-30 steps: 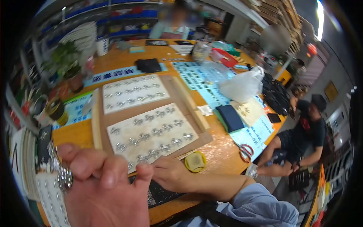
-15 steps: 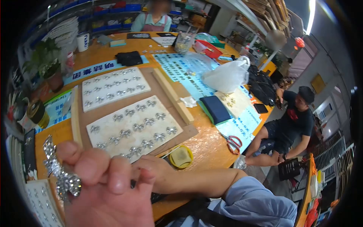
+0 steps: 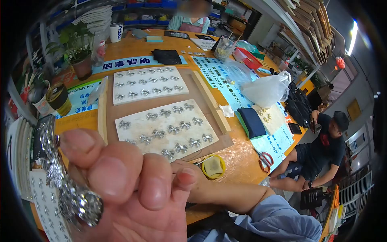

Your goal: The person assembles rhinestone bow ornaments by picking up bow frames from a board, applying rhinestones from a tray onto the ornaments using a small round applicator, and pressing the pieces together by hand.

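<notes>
Within the left hand (image 3: pixel 131 207), glittering ornament (image 3: pixel 80 205).

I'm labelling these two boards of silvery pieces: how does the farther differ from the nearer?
The farther board looks whiter; the nearer board is creamier, with brownish stains. The farther board shows fully, while the nearer board sits more skewed and partly hidden. Both carry rows of bow-like silvery pieces and rest on brown backing.
</notes>
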The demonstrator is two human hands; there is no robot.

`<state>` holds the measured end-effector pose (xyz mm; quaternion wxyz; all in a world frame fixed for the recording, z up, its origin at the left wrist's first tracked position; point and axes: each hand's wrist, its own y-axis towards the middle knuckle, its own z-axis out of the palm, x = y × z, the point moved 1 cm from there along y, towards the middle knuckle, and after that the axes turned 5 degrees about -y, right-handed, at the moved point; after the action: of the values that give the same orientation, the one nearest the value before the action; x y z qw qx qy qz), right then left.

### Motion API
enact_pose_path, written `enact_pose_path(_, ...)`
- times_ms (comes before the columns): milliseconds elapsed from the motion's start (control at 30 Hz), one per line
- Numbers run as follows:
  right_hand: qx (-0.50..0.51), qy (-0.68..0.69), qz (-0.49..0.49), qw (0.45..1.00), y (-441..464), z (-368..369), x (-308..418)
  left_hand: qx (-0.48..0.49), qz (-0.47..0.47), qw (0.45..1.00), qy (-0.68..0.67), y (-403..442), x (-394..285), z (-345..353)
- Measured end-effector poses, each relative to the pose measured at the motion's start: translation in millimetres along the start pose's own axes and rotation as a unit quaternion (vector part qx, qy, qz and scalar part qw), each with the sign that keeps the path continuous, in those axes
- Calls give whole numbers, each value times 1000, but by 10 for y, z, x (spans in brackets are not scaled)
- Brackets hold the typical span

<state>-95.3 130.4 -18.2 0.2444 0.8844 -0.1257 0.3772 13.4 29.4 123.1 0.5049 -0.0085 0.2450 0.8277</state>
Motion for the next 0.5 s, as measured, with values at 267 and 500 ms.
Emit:
enact_pose_path(267,-41,-132,-100,985,67,-155,157,0,21,1000,13,0,-63,30)
enact_pose_path(500,-32,-108,-99,989,62,-161,174,4,12,1000,-4,7,-75,31)
